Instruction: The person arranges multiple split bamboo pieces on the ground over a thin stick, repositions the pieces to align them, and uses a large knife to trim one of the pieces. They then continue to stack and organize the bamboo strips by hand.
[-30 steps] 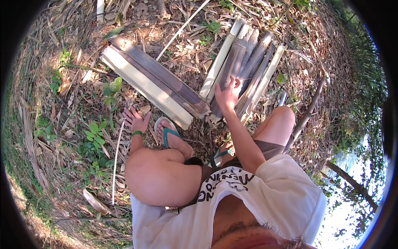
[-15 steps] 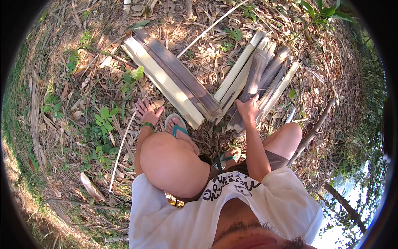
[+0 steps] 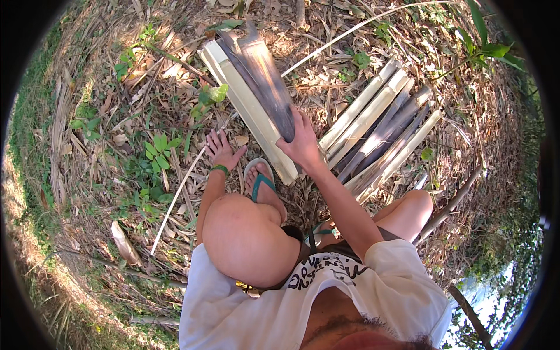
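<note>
I squat over two piles of split bamboo lying on leaf litter. My right hand [image 3: 303,146] grips the near end of a dark brown bamboo strip [image 3: 259,79], which lies blurred over the left pile of pale slats [image 3: 248,114]. The right pile of pale and dark slats [image 3: 379,125] sits just beside that hand, untouched. My left hand [image 3: 221,149], with a green band at the wrist, rests on the ground with fingers spread and holds nothing. It lies left of my foot in a green sandal [image 3: 261,182].
Dry leaves, twigs and small green plants [image 3: 157,149] cover the ground. A long thin pale stem [image 3: 181,192] runs diagonally past my left hand. A thick dark branch [image 3: 452,201] lies at the right beyond my knee.
My right hand has left the right pile and moved across to the left pile, where it now grips the dark strip. My left hand has stayed spread on the ground.
</note>
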The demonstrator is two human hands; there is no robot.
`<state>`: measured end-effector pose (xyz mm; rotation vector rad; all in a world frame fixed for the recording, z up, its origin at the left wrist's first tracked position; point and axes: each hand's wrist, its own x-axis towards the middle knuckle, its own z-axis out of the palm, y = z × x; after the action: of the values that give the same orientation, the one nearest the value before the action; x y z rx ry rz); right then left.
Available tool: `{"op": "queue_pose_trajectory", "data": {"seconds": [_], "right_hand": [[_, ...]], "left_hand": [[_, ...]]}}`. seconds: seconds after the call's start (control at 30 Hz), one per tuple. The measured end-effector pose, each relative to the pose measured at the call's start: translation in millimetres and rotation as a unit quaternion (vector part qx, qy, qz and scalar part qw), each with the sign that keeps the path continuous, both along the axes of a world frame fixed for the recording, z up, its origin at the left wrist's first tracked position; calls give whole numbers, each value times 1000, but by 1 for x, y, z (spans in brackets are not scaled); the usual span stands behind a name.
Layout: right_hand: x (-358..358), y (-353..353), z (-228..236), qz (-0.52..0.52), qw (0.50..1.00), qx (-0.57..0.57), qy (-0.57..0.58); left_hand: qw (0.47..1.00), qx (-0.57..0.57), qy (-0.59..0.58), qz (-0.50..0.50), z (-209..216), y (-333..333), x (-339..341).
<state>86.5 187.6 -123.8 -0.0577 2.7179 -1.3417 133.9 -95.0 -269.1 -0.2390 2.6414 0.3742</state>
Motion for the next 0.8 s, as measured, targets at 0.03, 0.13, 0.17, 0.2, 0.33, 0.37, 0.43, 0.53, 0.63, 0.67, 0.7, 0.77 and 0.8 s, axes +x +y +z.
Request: {"op": "queue_pose_trajectory", "data": {"seconds": [0.03,0.13,0.17,0.2,0.33,0.37,0.43,0.53,0.63,0.67,0.7,0.77,0.8], "right_hand": [[-10,-15,-9,15,1000,7,-1],[-30,-37,-34,43,996,83,0],[-35,-40,-39,55,989,140,7],[-34,-39,-43,67,977,200,9],[-20,9,-35,-68,987,134,65],[-11,34,-30,-119,984,129,45],[9,84,-31,-244,956,160,16],[45,153,-54,-390,879,269,-58],[77,187,-77,-393,879,205,-172],[76,189,-80,-381,881,218,-175],[75,192,-81,-370,881,234,-179],[67,198,-75,-340,890,236,-193],[62,192,-62,-361,885,223,-191]], "left_hand": [[1000,-13,0,-3,-1,-2,0],[1000,22,1,-12,1,7,-10],[1000,11,8,-5,2,9,-11],[1000,4,13,3,-3,4,-6],[1000,5,18,1,-15,1,2],[1000,5,15,2,-14,2,3],[1000,4,7,3,-12,4,2],[1000,6,-10,3,-11,9,-1],[1000,16,-7,2,-12,7,-2],[1000,20,-12,6,-13,3,-1],[999,26,-19,8,-14,4,-2],[1000,25,-18,7,-16,-1,-3],[1000,22,-15,9,-18,-5,0]]}}
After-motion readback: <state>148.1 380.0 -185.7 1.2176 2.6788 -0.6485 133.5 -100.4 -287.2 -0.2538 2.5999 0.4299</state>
